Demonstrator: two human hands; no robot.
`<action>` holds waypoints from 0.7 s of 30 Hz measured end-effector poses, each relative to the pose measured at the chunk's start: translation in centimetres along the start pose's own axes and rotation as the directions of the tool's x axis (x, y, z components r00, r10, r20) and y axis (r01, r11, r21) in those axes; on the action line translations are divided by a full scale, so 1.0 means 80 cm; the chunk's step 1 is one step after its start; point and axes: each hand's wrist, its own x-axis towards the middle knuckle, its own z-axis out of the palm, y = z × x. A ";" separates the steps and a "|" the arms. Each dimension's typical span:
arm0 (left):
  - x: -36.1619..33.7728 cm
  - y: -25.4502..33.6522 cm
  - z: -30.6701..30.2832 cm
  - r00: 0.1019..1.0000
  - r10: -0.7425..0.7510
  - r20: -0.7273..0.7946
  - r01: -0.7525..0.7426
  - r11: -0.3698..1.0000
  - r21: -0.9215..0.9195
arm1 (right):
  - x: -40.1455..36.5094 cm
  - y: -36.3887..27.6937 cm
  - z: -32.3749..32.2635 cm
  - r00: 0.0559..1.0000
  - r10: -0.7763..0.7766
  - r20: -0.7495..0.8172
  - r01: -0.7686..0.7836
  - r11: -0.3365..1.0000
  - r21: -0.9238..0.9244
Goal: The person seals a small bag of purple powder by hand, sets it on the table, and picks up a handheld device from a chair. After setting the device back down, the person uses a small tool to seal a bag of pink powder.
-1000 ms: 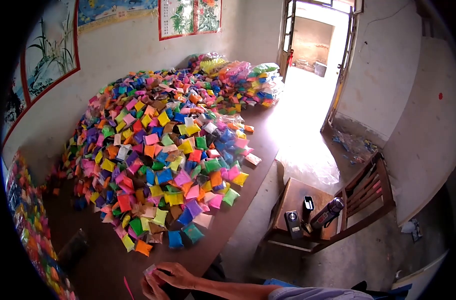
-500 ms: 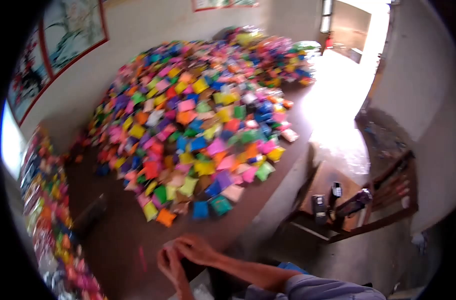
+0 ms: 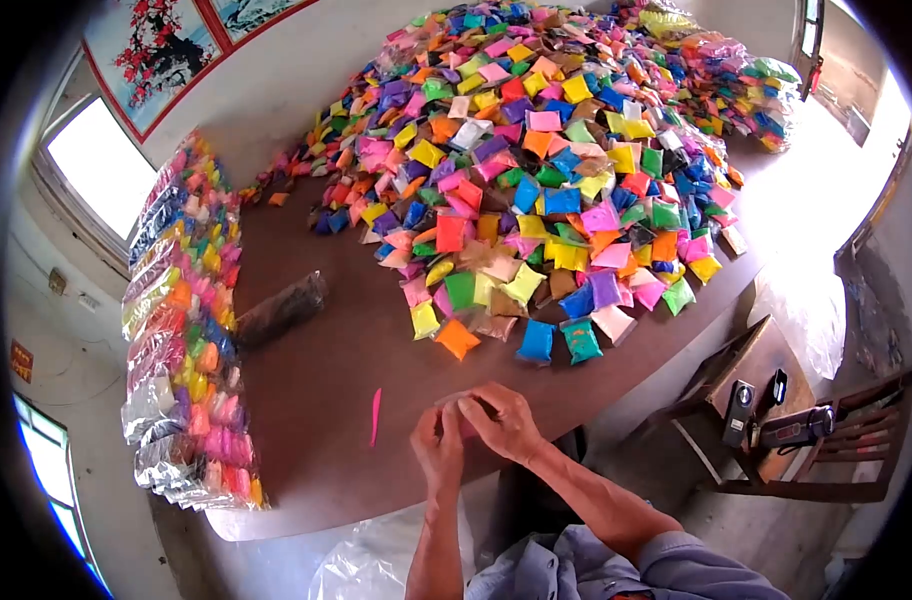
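Observation:
My left hand [image 3: 439,445] and my right hand [image 3: 498,422] meet near the table's front edge, fingertips pinched together. Between them is something small that the fingers mostly hide; a pale, see-through edge and a bit of pink show. To the left of my hands, a thin pink strip [image 3: 376,417] lies on the brown table [image 3: 316,430]. Beyond them are a blue packet [image 3: 536,343], a teal packet [image 3: 581,341] and an orange packet [image 3: 457,340], at the near edge of a large heap of small colourful packets [image 3: 546,200].
Clear bags of colourful packets [image 3: 191,350] line the table's left side. A dark plastic-wrapped bundle [image 3: 282,309] lies beside them. At right, a wooden stool [image 3: 716,400] and a chair [image 3: 866,440] stand below table height, with small dark devices on top. A clear plastic sheet [image 3: 386,555] hangs below the front edge.
The view has swung left and down and become sharper, so the table appears further right. My hands stay together in the same pinched pose.

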 end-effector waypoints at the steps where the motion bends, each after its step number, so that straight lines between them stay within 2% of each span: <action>1: 0.000 0.007 -0.002 0.998 -0.055 0.030 0.056 0.997 -0.054 | 0.000 0.002 0.000 1.000 0.000 0.005 0.000 1.000 0.002; 3: -0.001 0.006 0.003 0.991 -0.123 0.049 0.130 0.974 -0.184 | -0.001 0.007 0.001 1.000 0.019 -0.017 -0.019 0.999 0.027; 6: 0.000 -0.005 0.002 0.984 -0.141 0.104 0.158 0.972 -0.176 | -0.003 0.009 0.001 0.997 0.060 -0.057 -0.055 0.994 0.096; 11: 0.001 0.009 0.007 0.992 -0.107 0.070 0.115 0.985 -0.126 | 0.000 0.007 0.000 0.997 0.033 -0.065 -0.027 0.996 0.090; 13: 0.002 -0.003 0.004 1.000 -0.002 0.021 0.002 1.000 0.028 | 0.001 -0.004 -0.002 0.997 0.065 -0.028 -0.064 0.997 0.041; 16: 0.001 -0.006 0.004 1.000 0.029 -0.002 -0.029 0.999 0.041 | 0.003 -0.009 -0.004 0.994 0.110 0.024 -0.111 0.993 0.038; 19: 0.000 0.000 0.005 0.999 -0.033 0.000 0.033 0.999 0.010 | 0.004 0.001 -0.001 0.999 0.036 -0.022 -0.035 0.999 0.039; 21: 0.000 -0.003 0.003 0.997 -0.070 0.017 0.071 0.996 -0.054 | 0.001 0.006 0.000 0.996 0.092 -0.004 -0.091 0.993 0.079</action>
